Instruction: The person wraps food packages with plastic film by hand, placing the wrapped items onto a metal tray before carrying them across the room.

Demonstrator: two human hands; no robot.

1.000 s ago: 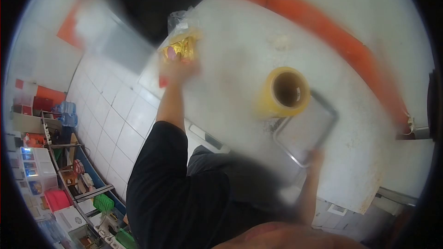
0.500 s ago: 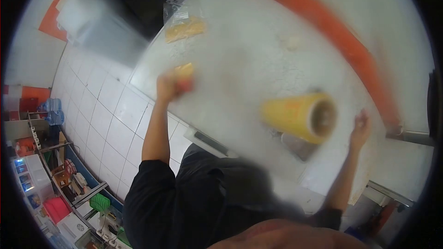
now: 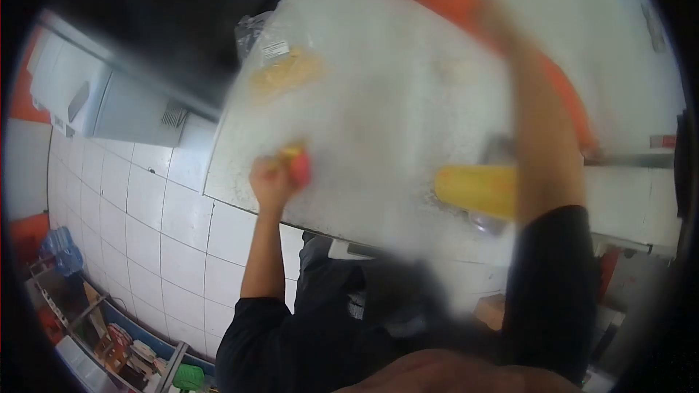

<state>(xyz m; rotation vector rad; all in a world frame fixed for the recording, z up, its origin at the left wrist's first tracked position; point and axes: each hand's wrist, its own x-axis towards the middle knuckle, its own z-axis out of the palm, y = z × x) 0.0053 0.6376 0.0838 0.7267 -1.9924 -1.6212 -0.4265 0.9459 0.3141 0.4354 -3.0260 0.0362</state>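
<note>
My left hand [image 3: 271, 180] is closed around a small yellow and pink thing [image 3: 300, 166], just above the white tabletop [image 3: 364, 116] near its left edge. Blur hides what kind of thing it is. My right arm stretches forward to the far side of the table; the right hand [image 3: 501, 25] is smeared by motion near the orange strip [image 3: 455, 4], so its fingers cannot be made out. Partly behind that forearm lies a thick yellow roll [image 3: 477, 189] on the table. A small clear item [image 3: 486, 223] shows beside the roll.
A pale yellow packet [image 3: 287, 75] and a clear plastic bag [image 3: 252, 31] lie at the table's back left. White floor tiles [image 3: 175, 218] run along the left, with a white appliance [image 3: 138, 109] beyond. Bins of goods [image 3: 131, 349] stand at lower left.
My right hand has swung from beside the roll to the far orange strip. The left hand, still gripping the yellow and pink thing, appears lower in view. The whole view has shifted.
</note>
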